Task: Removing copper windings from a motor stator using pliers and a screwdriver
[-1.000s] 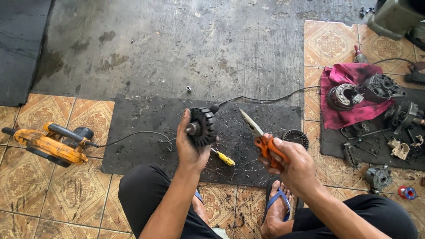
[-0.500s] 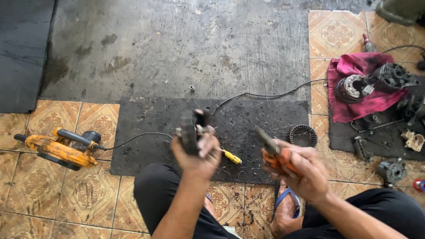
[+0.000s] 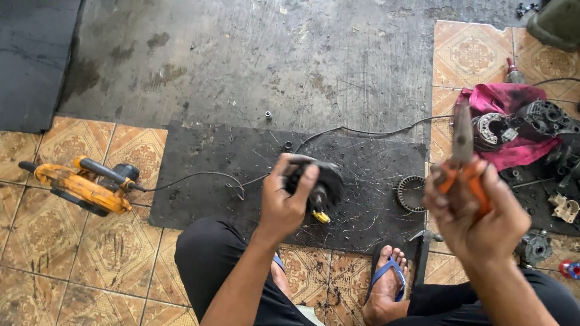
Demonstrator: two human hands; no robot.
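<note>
No packages down here, no labels to pick out, no signs, no screens anywhere across the floor. Nothing in this view carries a readable face or a printed panel that can be made out.
</note>
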